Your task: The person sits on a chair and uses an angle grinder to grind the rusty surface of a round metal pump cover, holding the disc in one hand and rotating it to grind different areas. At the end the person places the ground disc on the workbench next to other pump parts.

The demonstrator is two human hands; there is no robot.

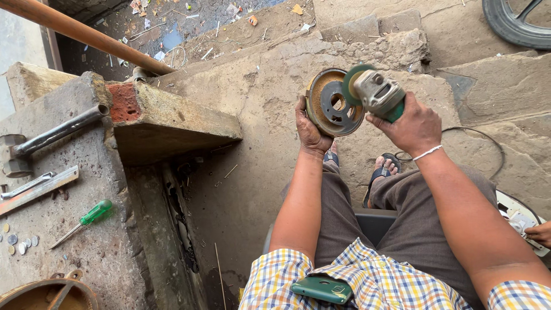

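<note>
My left hand (310, 129) grips the edge of a round rusty metal drum (333, 102), holding it upright above the stone floor. In my right hand (412, 125) is a green and grey angle grinder (379, 93). Its green disc (350, 84) touches the inner face of the drum. I sit with both feet in sandals (383, 170) below the hands. A white band circles my right wrist.
A concrete bench (86, 241) at left carries a green-handled screwdriver (86, 219), a flat metal bar (35, 189), coins and a steel pipe (57, 132). A tyre (516, 23) lies at top right. A cable (488, 138) runs over the stone. Another person's hand (539, 232) shows at the right edge.
</note>
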